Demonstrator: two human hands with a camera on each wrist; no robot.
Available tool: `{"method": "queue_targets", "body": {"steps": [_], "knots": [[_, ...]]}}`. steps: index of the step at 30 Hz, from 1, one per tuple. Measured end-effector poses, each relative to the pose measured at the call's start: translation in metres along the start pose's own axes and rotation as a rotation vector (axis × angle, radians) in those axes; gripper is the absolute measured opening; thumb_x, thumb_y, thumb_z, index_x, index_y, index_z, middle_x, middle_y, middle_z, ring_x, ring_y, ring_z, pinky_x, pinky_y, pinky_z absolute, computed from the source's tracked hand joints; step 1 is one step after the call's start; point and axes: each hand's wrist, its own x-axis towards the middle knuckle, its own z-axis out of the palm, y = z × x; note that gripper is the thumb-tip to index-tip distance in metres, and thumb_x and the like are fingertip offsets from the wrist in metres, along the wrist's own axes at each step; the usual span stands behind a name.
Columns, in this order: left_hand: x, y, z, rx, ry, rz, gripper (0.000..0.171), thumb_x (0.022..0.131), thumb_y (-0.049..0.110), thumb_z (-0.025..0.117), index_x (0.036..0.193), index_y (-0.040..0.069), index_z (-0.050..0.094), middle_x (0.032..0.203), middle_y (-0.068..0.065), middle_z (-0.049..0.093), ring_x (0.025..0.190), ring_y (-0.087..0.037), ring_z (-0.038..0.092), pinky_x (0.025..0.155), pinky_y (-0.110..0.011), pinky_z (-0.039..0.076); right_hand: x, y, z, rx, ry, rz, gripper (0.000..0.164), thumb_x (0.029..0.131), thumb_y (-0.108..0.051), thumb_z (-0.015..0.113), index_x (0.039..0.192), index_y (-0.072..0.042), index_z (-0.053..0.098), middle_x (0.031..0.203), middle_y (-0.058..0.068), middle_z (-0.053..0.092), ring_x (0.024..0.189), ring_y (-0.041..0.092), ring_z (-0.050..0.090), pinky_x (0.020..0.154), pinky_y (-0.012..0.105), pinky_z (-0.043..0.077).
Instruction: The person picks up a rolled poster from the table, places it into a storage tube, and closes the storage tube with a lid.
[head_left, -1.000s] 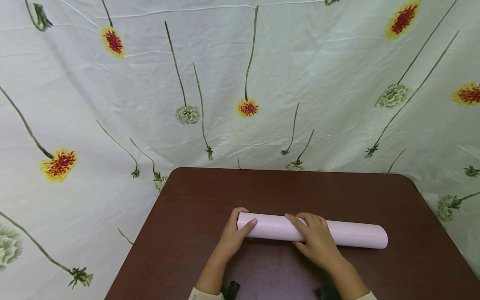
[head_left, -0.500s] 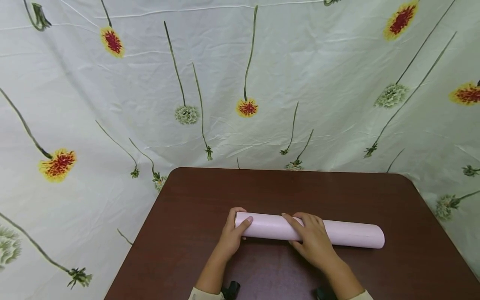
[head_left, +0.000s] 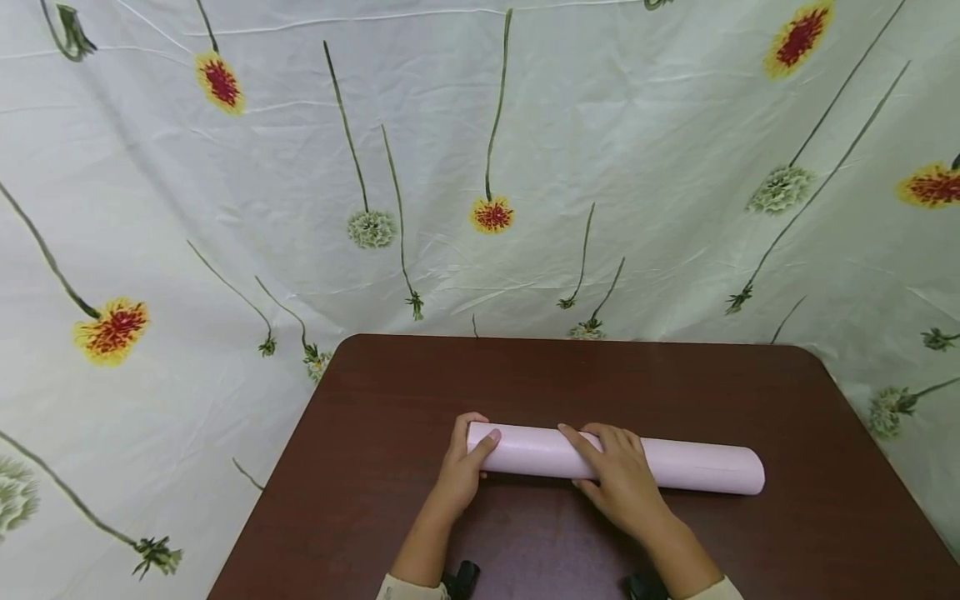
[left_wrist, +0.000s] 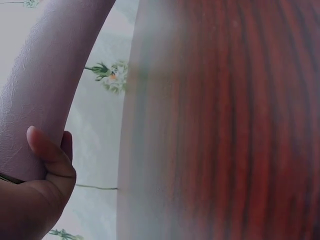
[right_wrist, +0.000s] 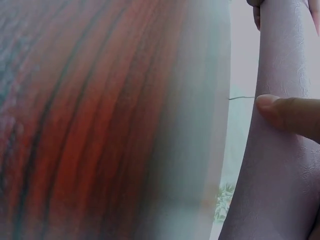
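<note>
A long pink roll with a finely creased surface (head_left: 697, 465) lies crosswise over the dark brown table, its right end slightly nearer me. My left hand (head_left: 459, 471) grips its left end, thumb on the near top and fingers behind. In the left wrist view the thumb and a fingertip wrap the roll (left_wrist: 47, 85) near its dark-edged end. My right hand (head_left: 621, 479) holds the roll around its middle, fingers over the top and thumb on the near side. The right wrist view shows the thumb (right_wrist: 285, 114) pressed on the pink surface.
The brown wood table (head_left: 420, 375) has rounded far corners. Behind it and to the sides hangs a white cloth (head_left: 285, 167) printed with flowers. Dark straps with black pieces (head_left: 463, 577) sit at the wrists.
The roll and both hands have shifted slightly left in the head view, where the background also drifts a little left. Both hands keep their hold on the roll.
</note>
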Motion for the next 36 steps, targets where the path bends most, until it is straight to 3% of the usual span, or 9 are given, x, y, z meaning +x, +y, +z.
{"method": "queue_targets", "body": {"steps": [9,14,19,27,32,36], "knots": [[0.006,-0.002,-0.005,-0.031,0.085,-0.013,0.060,0.087,0.039,0.070,0.132,0.015,0.038,0.126,-0.011,0.052,0.087,-0.018,0.055,0.063,-0.032,0.047,0.000,0.008,-0.002,0.132,0.019,0.010,0.072,0.073,-0.039,0.082,0.138,-0.025,0.054,0.126,0.001,0.058,0.116,0.025,0.054,0.100,0.049,0.035],[0.011,-0.006,-0.011,-0.042,0.171,-0.031,0.065,0.083,0.044,0.073,0.133,0.014,0.044,0.126,-0.011,0.053,0.094,-0.020,0.056,0.066,-0.030,0.050,-0.004,0.016,-0.004,0.148,0.056,0.063,0.064,0.075,-0.038,0.081,0.133,-0.021,0.059,0.126,0.002,0.058,0.116,0.027,0.052,0.099,0.050,0.032],[0.013,-0.009,-0.022,-0.007,0.244,-0.039,0.066,0.082,0.048,0.073,0.135,0.017,0.048,0.133,-0.012,0.043,0.107,-0.025,0.053,0.072,-0.027,0.051,-0.008,0.026,-0.007,0.144,0.087,0.113,0.057,0.076,-0.033,0.081,0.128,-0.018,0.062,0.123,0.004,0.059,0.114,0.028,0.051,0.098,0.052,0.031],[0.013,-0.010,-0.034,-0.012,0.217,-0.067,0.076,0.081,0.048,0.074,0.144,0.021,0.042,0.140,-0.012,0.036,0.113,-0.028,0.050,0.083,-0.031,0.050,-0.014,0.040,-0.012,0.126,0.132,0.146,0.054,0.075,-0.027,0.082,0.124,-0.014,0.065,0.119,0.007,0.061,0.107,0.029,0.054,0.099,0.055,0.032],[0.013,-0.011,-0.041,0.014,0.215,-0.078,0.079,0.079,0.049,0.075,0.146,0.026,0.039,0.145,-0.009,0.035,0.127,-0.031,0.043,0.101,-0.045,0.041,-0.018,0.049,-0.017,0.132,0.101,0.198,0.055,0.077,-0.026,0.080,0.127,-0.013,0.063,0.120,0.008,0.060,0.111,0.030,0.053,0.102,0.058,0.029],[0.015,-0.011,-0.047,-0.003,0.219,-0.072,0.080,0.081,0.045,0.075,0.148,0.023,0.037,0.147,-0.010,0.034,0.130,-0.031,0.042,0.105,-0.048,0.038,-0.022,0.058,-0.023,0.145,0.071,0.249,0.055,0.080,-0.025,0.078,0.130,-0.012,0.060,0.121,0.008,0.059,0.116,0.032,0.051,0.104,0.063,0.026]]}}
